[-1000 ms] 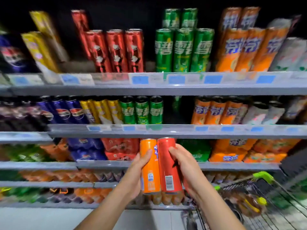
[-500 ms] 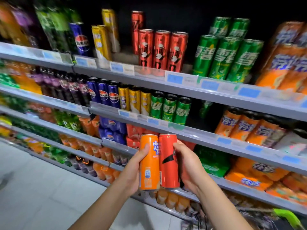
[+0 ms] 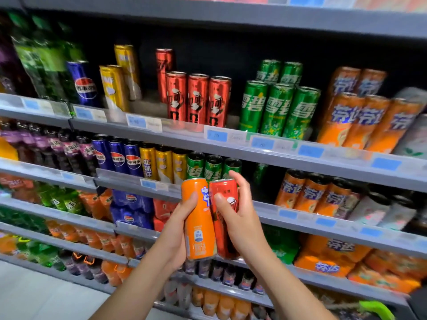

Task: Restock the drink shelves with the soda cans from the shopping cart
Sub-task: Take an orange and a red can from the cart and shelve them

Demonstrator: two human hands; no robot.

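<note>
While the left hand (image 3: 178,229) grips the orange can (image 3: 199,218), the right hand (image 3: 240,225) grips the red can (image 3: 225,199); 2 cans touching, upright, before the green cans' shelf (image 3: 138,181).

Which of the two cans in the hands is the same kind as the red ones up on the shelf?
The red can in the right hand. It matches the red cans on the shelf; the orange can in the left hand does not.
</note>
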